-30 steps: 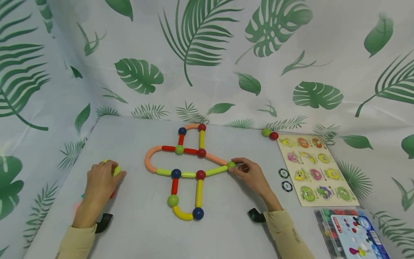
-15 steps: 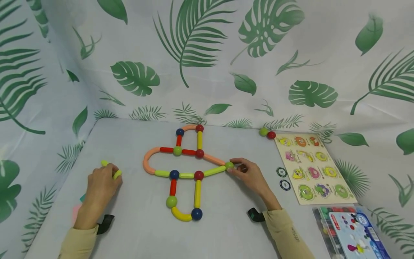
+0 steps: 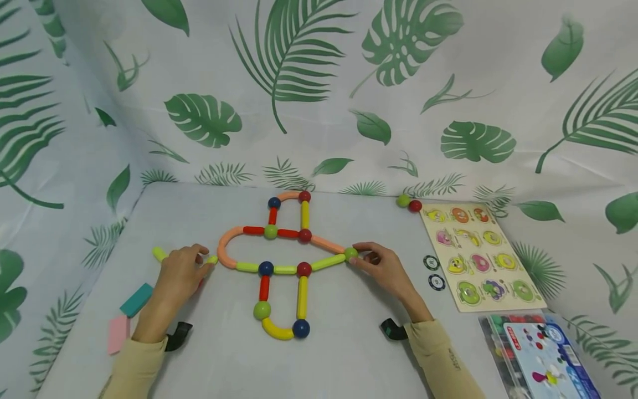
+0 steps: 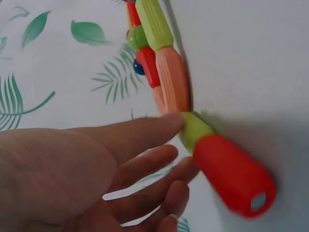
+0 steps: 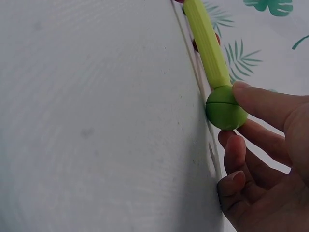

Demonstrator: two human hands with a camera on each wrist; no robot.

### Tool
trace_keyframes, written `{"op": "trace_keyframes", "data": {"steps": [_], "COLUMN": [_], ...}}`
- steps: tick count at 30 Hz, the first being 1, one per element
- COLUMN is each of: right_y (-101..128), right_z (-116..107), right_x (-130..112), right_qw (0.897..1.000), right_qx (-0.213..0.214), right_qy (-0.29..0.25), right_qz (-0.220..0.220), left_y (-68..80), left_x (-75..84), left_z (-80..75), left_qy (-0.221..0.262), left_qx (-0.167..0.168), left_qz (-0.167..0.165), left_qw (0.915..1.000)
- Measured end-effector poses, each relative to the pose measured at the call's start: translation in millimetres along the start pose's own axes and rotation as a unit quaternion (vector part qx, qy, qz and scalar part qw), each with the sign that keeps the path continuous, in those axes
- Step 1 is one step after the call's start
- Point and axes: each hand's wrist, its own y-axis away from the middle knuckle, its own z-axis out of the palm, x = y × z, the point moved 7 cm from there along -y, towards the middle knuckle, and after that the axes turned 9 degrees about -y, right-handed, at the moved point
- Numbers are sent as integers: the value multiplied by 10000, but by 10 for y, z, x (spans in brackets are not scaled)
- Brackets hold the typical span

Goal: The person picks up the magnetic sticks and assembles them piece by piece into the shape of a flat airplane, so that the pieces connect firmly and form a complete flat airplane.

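Observation:
A flat figure of magnetic sticks and balls lies mid-table, with an orange curved stick [image 3: 225, 247] at its left end. Beside that curve, my left hand [image 3: 180, 274] pinches a yellow-green stick [image 4: 195, 129], its tip at or very near the curve. A thick red stick [image 4: 234, 174] with a metal end adjoins the yellow-green one, mostly hidden under the hand in the head view. At the figure's right tip, my right hand [image 3: 381, 266] pinches a green ball [image 5: 226, 107] where a yellow-green straight stick [image 3: 328, 262] and an orange straight stick [image 3: 327, 244] meet.
Left of the left hand lie another yellow-green stick [image 3: 159, 254], a teal block [image 3: 137, 300] and a pink block [image 3: 118, 334]. To the right are a fruit puzzle board [image 3: 480, 255], two chips [image 3: 431, 262], loose green [image 3: 403, 200] and red [image 3: 415, 205] balls, and a plastic case [image 3: 538, 354].
My left hand has moved right with the yellow-green stick, up to the orange curve, uncovering the teal and pink blocks. The right hand stays at the green ball. The head view has shifted slightly.

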Motion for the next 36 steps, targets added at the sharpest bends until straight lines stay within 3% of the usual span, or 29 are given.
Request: {"op": "trace_keyframes", "data": {"steps": [5, 9, 16, 27, 31, 36], "right_y": [-4, -10, -1, -6, -5, 18], "right_z": [0, -20, -9, 2, -4, -12], "right_x": [4, 6, 8, 13, 11, 1], "right_qw": [10000, 10000, 10000, 10000, 10000, 10000], "right_qx": [-14, -18, -63, -54, -70, -42], "right_qy": [6, -26, -19, 31, 55, 7], "right_qz": [-22, -38, 7, 25, -14, 56], "left_y": [117, 215, 272, 265, 225, 97], "left_x": [-33, -44, -74, -146, -23, 375], "left_z": [28, 57, 25, -41, -137, -123], "left_qy": [-279, -149, -198, -287, -183, 74], "left_qx": [-374, -586, -213, -129, 247, 557], "left_qz": [-170, -173, -145, -519, -344, 192], "left_qw": [9988, 9980, 9995, 9982, 9989, 9982]}}
